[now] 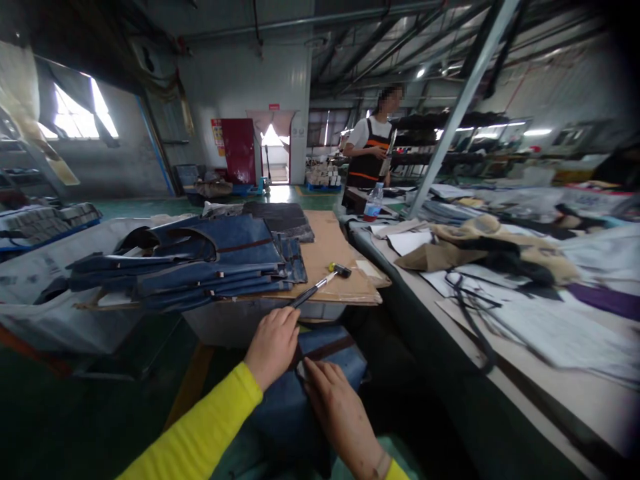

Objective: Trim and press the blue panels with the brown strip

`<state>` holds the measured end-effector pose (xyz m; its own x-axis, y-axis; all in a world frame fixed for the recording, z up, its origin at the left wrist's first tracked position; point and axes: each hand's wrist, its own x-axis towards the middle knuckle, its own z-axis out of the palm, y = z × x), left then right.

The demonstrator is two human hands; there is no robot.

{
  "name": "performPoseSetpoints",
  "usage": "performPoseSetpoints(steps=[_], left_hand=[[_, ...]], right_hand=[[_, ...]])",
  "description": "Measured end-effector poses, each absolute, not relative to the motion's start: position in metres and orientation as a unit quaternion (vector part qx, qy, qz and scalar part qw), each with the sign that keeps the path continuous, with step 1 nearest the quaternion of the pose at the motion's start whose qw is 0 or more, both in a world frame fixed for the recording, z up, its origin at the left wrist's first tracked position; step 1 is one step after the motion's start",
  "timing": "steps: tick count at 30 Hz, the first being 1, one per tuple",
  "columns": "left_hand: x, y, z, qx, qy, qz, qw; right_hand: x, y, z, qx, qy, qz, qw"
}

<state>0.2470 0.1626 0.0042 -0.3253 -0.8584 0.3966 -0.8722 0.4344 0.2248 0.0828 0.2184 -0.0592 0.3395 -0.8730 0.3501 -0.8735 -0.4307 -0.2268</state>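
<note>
A blue fabric piece (pixel 285 407) with a dark brown strip lies low in front of me, under both hands. My left hand (pixel 274 347) is closed at its upper left edge, fingertips mostly hidden. Beside it, my right hand (pixel 336 397) is closed with thumb and fingers together on the fabric; a small pale bit shows at its fingertips. A hammer (pixel 320 285) with a dark grip lies on a cardboard sheet (pixel 323 233). Its handle runs past the sheet's front edge to behind my left knuckles; whether they touch is unclear.
A stack of blue fabric pieces (pixel 215 260) covers the cardboard's left side. White bins (pixel 100 320) stand at the left. A long table (pixel 505 373) on the right bears papers, cloth and a bottle (pixel 373 203). Behind it stands a person (pixel 370 147) in an apron.
</note>
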Motion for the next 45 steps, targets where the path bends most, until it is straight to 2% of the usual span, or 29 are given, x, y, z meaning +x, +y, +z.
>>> performPoseSetpoints(steps=[3,7,11,16,23,27,30,33,36,42,45], left_hand=[[0.214,0.113,0.024,0.539,-0.819,0.015,0.196],[0.182,0.065,0.021,0.575,-0.805,-0.016,0.145],[0.163,0.046,0.011,0.611,-0.780,-0.046,0.126],[0.165,0.050,0.010,0.603,-0.773,-0.124,0.153],[0.249,0.147,0.010,0.545,-0.763,-0.290,0.193],[0.305,0.230,0.002,0.584,-0.623,-0.479,0.202],[0.327,0.276,-0.004,0.630,-0.527,-0.534,0.200],[0.334,0.303,-0.005,0.643,-0.490,-0.540,0.233],[0.335,0.312,-0.010,0.645,-0.517,-0.489,0.279],[0.336,0.311,-0.029,0.637,-0.631,-0.383,0.223],[0.336,0.313,-0.025,0.647,-0.609,-0.383,0.254]], right_hand=[[0.083,0.220,-0.067,0.816,-0.529,0.234,0.009],[0.089,0.221,-0.070,0.813,-0.522,0.259,-0.013],[0.096,0.223,-0.069,0.814,-0.512,0.273,-0.026],[0.102,0.224,-0.071,0.818,-0.511,0.265,-0.021],[0.096,0.234,-0.083,0.837,-0.461,0.286,0.078],[0.094,0.244,-0.085,0.838,-0.445,0.294,0.117],[0.096,0.248,-0.084,0.837,-0.442,0.295,0.131],[0.097,0.249,-0.083,0.836,-0.445,0.289,0.139],[0.094,0.250,-0.083,0.837,-0.448,0.278,0.146],[0.090,0.254,-0.087,0.848,-0.444,0.252,0.140],[0.091,0.255,-0.089,0.853,-0.445,0.245,0.120]])
